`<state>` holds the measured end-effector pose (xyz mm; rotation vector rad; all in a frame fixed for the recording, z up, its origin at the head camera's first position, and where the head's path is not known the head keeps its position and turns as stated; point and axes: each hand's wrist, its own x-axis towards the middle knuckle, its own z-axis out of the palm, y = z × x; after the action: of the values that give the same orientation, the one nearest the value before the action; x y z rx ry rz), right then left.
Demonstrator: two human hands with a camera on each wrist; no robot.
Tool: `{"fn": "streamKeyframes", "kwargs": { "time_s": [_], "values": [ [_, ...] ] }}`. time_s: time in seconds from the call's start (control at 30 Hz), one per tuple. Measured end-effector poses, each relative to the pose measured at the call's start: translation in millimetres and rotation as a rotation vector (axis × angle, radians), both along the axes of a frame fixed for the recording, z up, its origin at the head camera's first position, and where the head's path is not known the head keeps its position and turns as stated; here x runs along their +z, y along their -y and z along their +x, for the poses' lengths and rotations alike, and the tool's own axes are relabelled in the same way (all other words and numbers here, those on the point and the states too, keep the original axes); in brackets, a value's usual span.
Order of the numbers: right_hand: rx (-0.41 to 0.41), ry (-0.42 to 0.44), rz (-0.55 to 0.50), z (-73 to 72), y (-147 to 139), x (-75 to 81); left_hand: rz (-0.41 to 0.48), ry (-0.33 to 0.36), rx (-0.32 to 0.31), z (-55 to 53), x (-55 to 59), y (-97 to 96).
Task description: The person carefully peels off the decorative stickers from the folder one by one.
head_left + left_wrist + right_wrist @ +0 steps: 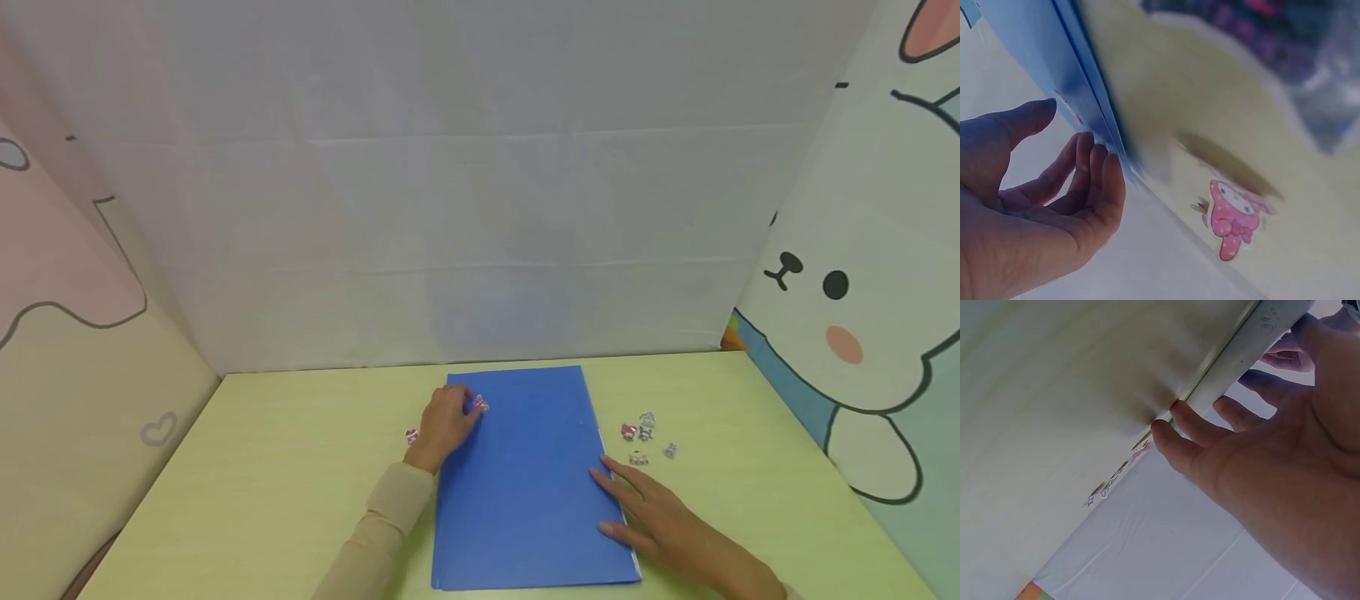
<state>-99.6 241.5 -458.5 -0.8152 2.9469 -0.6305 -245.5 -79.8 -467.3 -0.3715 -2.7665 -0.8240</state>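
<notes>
A flat blue folder (525, 492) lies on the pale yellow table. At its upper left corner is my left hand (444, 427), fingers loosely bent at the edge. A small pink character sticker (481, 404) lies on the cover by the thumb. In the left wrist view the thumb stands apart from the fingers (1113, 181), with nothing pinched between them. Another pink sticker (411, 436) is on the table left of the folder, partly behind the left wrist. My right hand (660, 525) rests at the folder's right edge with fingers spread.
Several small stickers (646, 434) are scattered on the table (300, 450) right of the folder. White cloth (450, 208) hangs behind the table, with cartoon-printed panels at both sides. A blurred, shiny, dark-patterned thing (1272, 37) fills the left wrist view's upper right.
</notes>
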Motion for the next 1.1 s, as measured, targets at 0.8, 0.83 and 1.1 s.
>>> {"fn": "streamKeyframes", "kwargs": {
  "time_s": [0.8, 0.83, 1.1],
  "values": [
    [0.001, -0.010, 0.009, 0.0, 0.4, 0.4, 0.111, -0.015, 0.005, -2.2, 2.1, -9.4],
    [0.001, -0.009, 0.007, -0.1, 0.4, 0.4, 0.108, -0.018, 0.002, -2.2, 2.2, -9.4],
    [0.002, 0.009, 0.008, -0.6, 0.4, -0.2, 0.091, -0.076, -0.021, -2.2, 1.3, -10.1]
  ]
}}
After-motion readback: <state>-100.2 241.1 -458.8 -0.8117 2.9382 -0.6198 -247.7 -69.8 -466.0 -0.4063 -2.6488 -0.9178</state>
